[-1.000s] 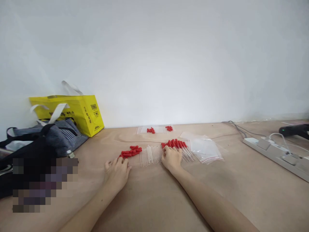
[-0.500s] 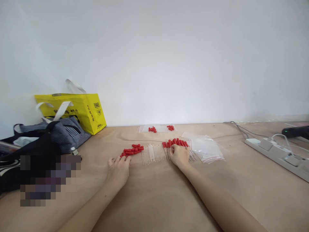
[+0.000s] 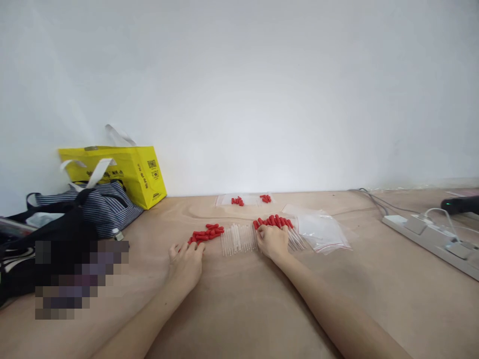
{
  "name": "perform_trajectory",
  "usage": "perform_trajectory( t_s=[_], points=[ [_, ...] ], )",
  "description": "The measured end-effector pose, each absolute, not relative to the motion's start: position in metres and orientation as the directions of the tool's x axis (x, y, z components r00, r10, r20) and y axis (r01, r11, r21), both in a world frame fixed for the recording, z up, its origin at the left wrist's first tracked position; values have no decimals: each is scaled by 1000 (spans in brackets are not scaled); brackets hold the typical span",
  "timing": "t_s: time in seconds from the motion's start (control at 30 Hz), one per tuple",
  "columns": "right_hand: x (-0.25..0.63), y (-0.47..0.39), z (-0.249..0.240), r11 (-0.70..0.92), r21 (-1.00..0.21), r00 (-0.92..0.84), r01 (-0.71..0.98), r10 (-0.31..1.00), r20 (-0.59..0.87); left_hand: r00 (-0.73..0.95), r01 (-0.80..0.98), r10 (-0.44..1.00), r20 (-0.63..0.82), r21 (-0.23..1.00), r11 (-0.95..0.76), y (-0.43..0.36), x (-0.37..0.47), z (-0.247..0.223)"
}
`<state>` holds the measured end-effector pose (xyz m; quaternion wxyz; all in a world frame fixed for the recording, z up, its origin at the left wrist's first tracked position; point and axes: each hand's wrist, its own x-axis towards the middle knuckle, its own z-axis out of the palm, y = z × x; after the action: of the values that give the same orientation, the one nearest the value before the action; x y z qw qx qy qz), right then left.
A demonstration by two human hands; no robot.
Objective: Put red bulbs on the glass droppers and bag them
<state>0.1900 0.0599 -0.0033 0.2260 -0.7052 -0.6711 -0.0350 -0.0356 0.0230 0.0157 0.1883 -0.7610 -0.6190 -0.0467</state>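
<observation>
My left hand (image 3: 186, 264) rests on the table with its fingers apart, the tips at the near edge of a pile of loose red rubber bulbs (image 3: 202, 235). A row of thin clear dropper tubes (image 3: 237, 238) lies between the hands. My right hand (image 3: 274, 243) is closed with its fingertips drawn together, between that row and a fan of droppers fitted with red bulbs (image 3: 277, 220). Those bulbs point away from me, and their tubes (image 3: 298, 241) show to the right of the hand. What the right fingertips grip is hidden.
Behind lies a clear bag of red-bulbed droppers (image 3: 247, 200). Clear zip bags (image 3: 324, 232) lie right of the fan. A white power strip (image 3: 430, 239) with cables stands at the right. A yellow bag (image 3: 145, 174), striped bag (image 3: 107, 209) and black bag (image 3: 63, 249) crowd the left.
My right hand has shifted slightly left along the fan, toward the tube row. My left hand stays by the loose bulbs. The whole view has moved slightly.
</observation>
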Motion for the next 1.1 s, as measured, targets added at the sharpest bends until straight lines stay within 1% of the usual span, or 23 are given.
perform_trajectory(
  t_s=[0.07,0.13,0.2,0.27,0.33,0.47,0.63,0.77,0.83,0.9,1.03,1.1],
  points=[
    [193,62,-4,-51,-269,141,962,935,326,227,961,926,302,-226,-162,23,-36,16],
    [194,62,-3,-69,-271,158,960,933,322,226,961,927,300,-226,-162,23,-36,16],
    [194,61,-2,-32,-287,132,957,931,339,222,961,928,298,-225,-158,23,-36,15],
    [192,60,-1,49,-301,67,952,930,362,221,962,928,300,-226,-156,23,-36,15],
    [189,59,-1,95,-289,16,953,933,359,223,961,927,303,-230,-155,23,-35,15],
    [187,60,-3,40,-246,40,968,950,310,214,960,930,298,-242,-143,22,-35,17],
    [187,63,-3,-20,-235,90,972,952,292,216,957,939,266,-250,-149,20,-35,19],
    [181,66,-5,-66,-228,132,971,948,290,205,959,940,274,-249,-137,19,-33,19],
    [178,67,-7,-70,-233,140,970,944,298,208,965,931,301,-221,-144,19,-30,18],
    [175,67,-8,-66,-246,143,967,940,311,237,969,905,354,-155,-193,20,-26,14],
    [176,67,-5,-36,-300,149,953,920,362,339,919,788,514,-1,-395,23,-20,-1],
    [181,64,-5,3,-326,132,945,912,389,358,873,723,590,64,-484,24,-19,-9]
  ],
)
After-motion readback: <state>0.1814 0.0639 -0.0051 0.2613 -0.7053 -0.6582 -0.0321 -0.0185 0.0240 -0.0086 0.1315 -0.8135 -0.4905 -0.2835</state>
